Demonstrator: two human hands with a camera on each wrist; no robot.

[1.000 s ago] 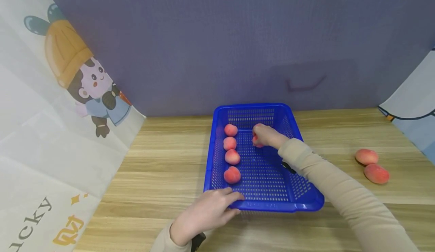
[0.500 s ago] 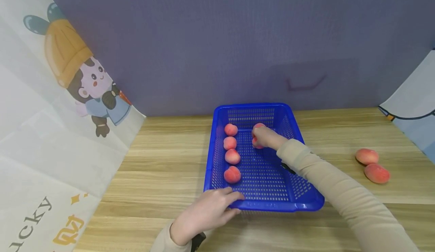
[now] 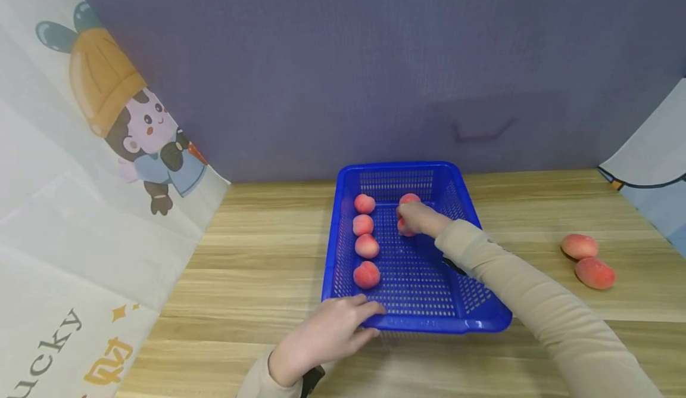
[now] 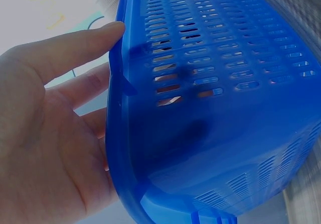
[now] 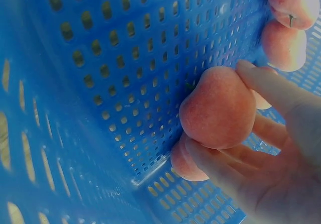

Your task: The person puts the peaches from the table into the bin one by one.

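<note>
A blue perforated plastic basket stands on the table. My left hand grips its near rim at the left corner; in the left wrist view the thumb lies against the rim and the other fingers reach behind it. Inside the basket, my right hand holds a peach between thumb and fingers, low over the perforated floor. Another peach lies just beyond that hand, by the far wall. Along the left wall several peaches, such as this front one, form a row.
Two peaches, the farther peach and the nearer peach, lie touching on the wooden table right of the basket. A dark grey panel rises behind it. A white printed sheet borders the left side.
My right hand has shifted slightly toward the near side with its peach, and more of the far peach shows. The left hand stays on the rim.
</note>
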